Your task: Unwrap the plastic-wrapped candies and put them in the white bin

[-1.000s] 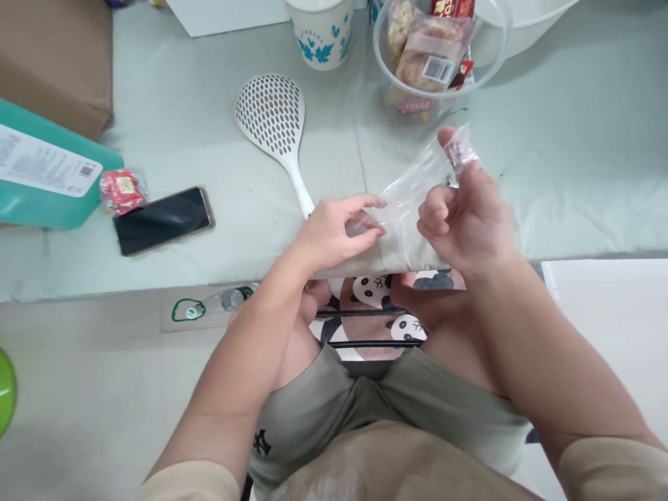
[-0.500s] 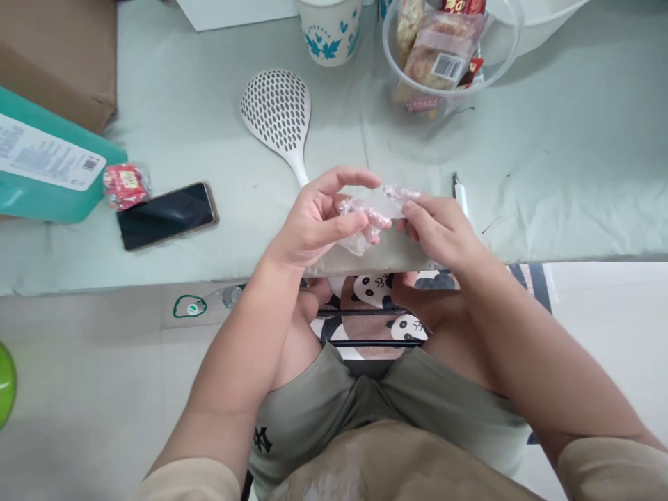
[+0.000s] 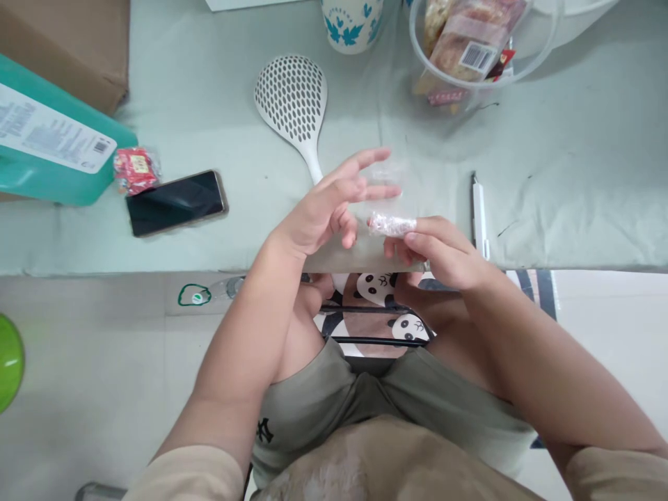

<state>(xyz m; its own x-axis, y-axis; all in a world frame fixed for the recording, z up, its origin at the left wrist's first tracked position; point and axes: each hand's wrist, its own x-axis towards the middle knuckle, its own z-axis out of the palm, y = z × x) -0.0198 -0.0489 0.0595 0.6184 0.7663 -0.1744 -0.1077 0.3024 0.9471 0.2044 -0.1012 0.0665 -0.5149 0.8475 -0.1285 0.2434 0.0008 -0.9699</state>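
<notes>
My left hand (image 3: 334,205) is open, its fingers spread above the table near its front edge. A faint translucent film (image 3: 404,198) shows beside its fingertips, blurred; whether they touch is unclear. My right hand (image 3: 443,247) pinches a piece of crinkled clear plastic wrap (image 3: 391,224) at the index finger and thumb. The wrap lies along the index finger, around it or against it, I cannot tell which. Just beyond my left hand lies a white slotted skimmer (image 3: 293,97), the end of its handle hidden by that hand. A white pen-like tool (image 3: 479,216) rests right of my right hand.
To the left are a black phone (image 3: 177,202), a small red-wrapped packet (image 3: 136,170), a teal bottle (image 3: 62,132) and a cardboard box (image 3: 78,49). A paper cup (image 3: 351,24) and a clear tub (image 3: 417,52) of packaged snacks stand at the back.
My left hand has come off the crinkled plastic and spread its fingers. The plastic is now with my right hand, slightly lower. The view has shifted a little.
</notes>
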